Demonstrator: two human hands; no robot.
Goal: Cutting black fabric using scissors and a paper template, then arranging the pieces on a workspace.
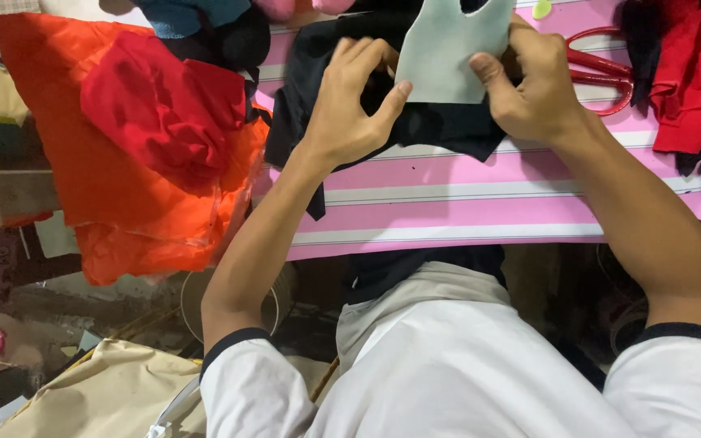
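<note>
A pink table [448, 174] with pale stripes fills the middle of the view, seen from above by a person in a white shirt with dark cuffs who leans over its near edge. To the left, a large sheet of orange fabric [123, 203] hangs off the table's end, with a crumpled red cloth [168, 109] lying on top of it. More red and black cloth [687, 73] is heaped at the far right. A piece of black fabric [432, 122] lies on the table directly under the hands, one strip of it trailing toward the near edge. Red-handled scissors [602, 69] rest on the table just right of the right hand, partly hidden behind it. Held up between both hands, above the black fabric, is a pale grey-green cut-out piece [452, 53], flat and stiff-looking, with curved notches along its far edge and a straight near edge; its longer side runs away from the person. The left hand [350, 105] pinches the piece's lower left corner between thumb and curled fingers. The right hand [533, 81] grips the right edge, thumb on the front face. Both hands are about equally close to it, one on each side.
</note>
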